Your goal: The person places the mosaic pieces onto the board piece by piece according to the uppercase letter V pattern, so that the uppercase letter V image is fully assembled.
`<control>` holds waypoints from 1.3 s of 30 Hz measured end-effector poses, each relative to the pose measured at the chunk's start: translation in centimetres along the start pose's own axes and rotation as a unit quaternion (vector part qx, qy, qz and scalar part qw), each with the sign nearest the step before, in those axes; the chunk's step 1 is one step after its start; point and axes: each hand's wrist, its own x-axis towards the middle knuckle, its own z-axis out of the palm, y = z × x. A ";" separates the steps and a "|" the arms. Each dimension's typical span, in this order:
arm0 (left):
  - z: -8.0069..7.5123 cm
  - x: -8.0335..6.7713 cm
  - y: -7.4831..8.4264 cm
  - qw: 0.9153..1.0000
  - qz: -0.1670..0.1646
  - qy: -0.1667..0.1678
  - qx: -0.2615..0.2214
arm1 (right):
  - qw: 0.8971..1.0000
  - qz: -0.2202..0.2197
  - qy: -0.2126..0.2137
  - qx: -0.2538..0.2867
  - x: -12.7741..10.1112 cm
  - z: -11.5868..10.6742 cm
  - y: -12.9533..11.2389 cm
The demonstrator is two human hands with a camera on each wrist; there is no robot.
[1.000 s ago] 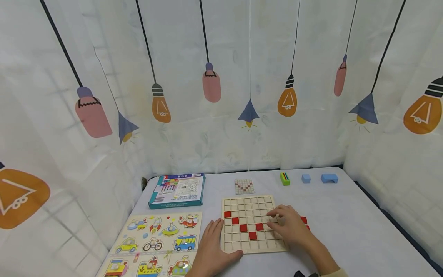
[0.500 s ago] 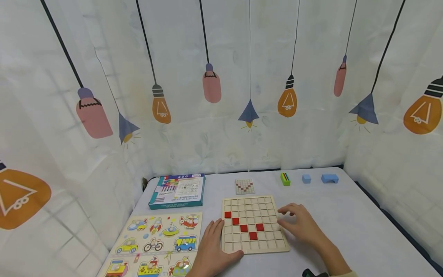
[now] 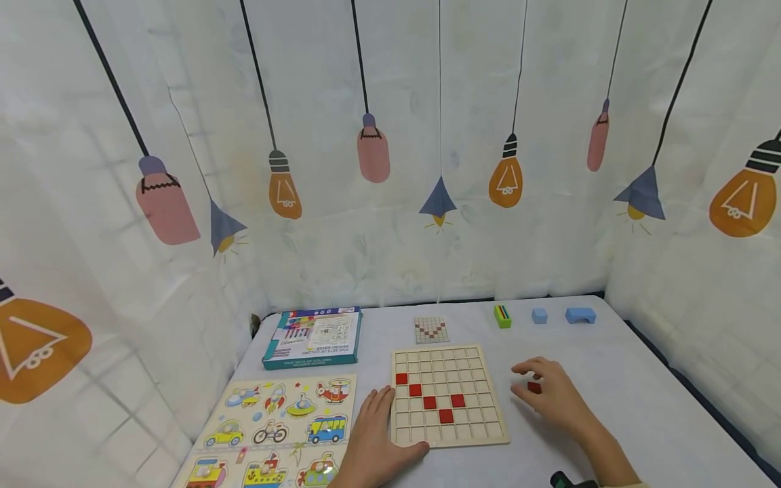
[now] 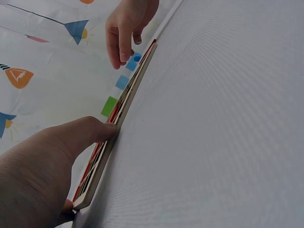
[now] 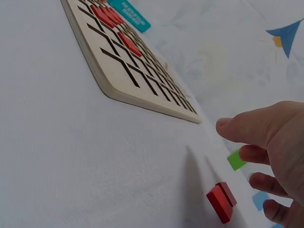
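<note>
A square wooden grid board lies on the white table, with several red tiles in its cells forming a tilted V. My left hand rests against the board's near left corner, fingers fairly straight along the left side and thumb on the front edge. To the right of the board, my right hand hovers with thumb and fingers apart, holding nothing. Near its fingertips, two loose red tiles lie together on the cloth; in the head view one red tile shows between thumb and fingers.
Behind the board lies a small pattern card. A green block with coloured stripes, a blue cube and a blue arch block stand back right. At left are a teal box and a vehicle picture puzzle.
My right hand has moved right, from over the board's right part to beside the loose red tiles. My left hand and the tiles on the board stay in place.
</note>
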 end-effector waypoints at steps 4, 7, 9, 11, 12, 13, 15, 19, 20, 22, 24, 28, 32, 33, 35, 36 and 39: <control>0.0 0.1 -0.1 1.000 -0.001 0.000 -0.002 | 1.000 0.023 -0.011 -0.005 -0.1 -0.4 0.3; 0.0 0.1 -0.1 1.000 -0.002 0.000 -0.004 | 0.999 0.038 -0.017 -0.005 -0.1 -0.7 0.7; 0.0 0.1 -0.1 1.000 -0.002 -0.001 -0.003 | 0.999 0.044 -0.019 -0.005 -0.1 -0.8 1.0; 0.0 0.1 -0.1 1.000 -0.001 -0.002 -0.002 | 0.999 0.048 -0.018 -0.006 -0.1 -0.8 1.4; 0.0 0.1 -0.1 1.000 -0.002 -0.002 -0.002 | 0.999 0.050 -0.019 -0.006 -0.1 -0.8 1.6; 0.0 0.1 -0.1 1.000 -0.001 -0.002 -0.002 | 0.999 0.051 -0.019 -0.005 -0.1 -0.9 1.7; 0.0 0.1 -0.1 1.000 0.000 -0.002 -0.003 | 0.998 0.054 -0.019 -0.004 -0.1 -0.9 2.0; 0.0 0.1 -0.1 1.000 0.000 -0.001 -0.006 | 0.998 0.062 -0.023 0.001 -0.1 -0.9 2.3; 0.0 0.1 -0.1 1.000 -0.001 -0.001 -0.006 | 0.998 0.064 -0.023 0.002 -0.1 -0.9 2.3; 0.0 0.1 -0.1 1.000 -0.001 -0.001 -0.005 | 0.997 0.066 -0.024 0.003 -0.2 -0.9 2.4; 0.0 0.1 -0.1 1.000 -0.001 0.000 -0.002 | 0.998 0.066 -0.024 0.003 -0.2 -0.9 2.5; 0.0 0.0 -0.1 1.000 0.001 0.002 0.000 | 0.998 0.061 -0.024 0.005 -0.3 -0.8 2.9; -0.1 -0.1 0.0 1.000 0.001 0.000 0.000 | 0.998 0.053 -0.024 0.008 -0.3 -0.7 3.2; -0.1 -0.2 0.1 1.000 0.000 0.000 0.000 | 0.998 0.051 -0.024 0.009 -0.3 -0.6 3.3; -0.1 -0.2 0.1 1.000 -0.002 -0.001 0.000 | 0.999 0.048 -0.024 0.011 -0.2 -0.6 3.3; -0.1 -0.2 0.1 1.000 -0.002 -0.001 -0.001 | 0.999 0.046 -0.023 0.012 -0.2 -0.5 3.3; -0.2 -0.2 0.2 1.000 -0.003 -0.001 -0.002 | 0.999 0.047 -0.022 0.009 -0.2 -0.4 3.3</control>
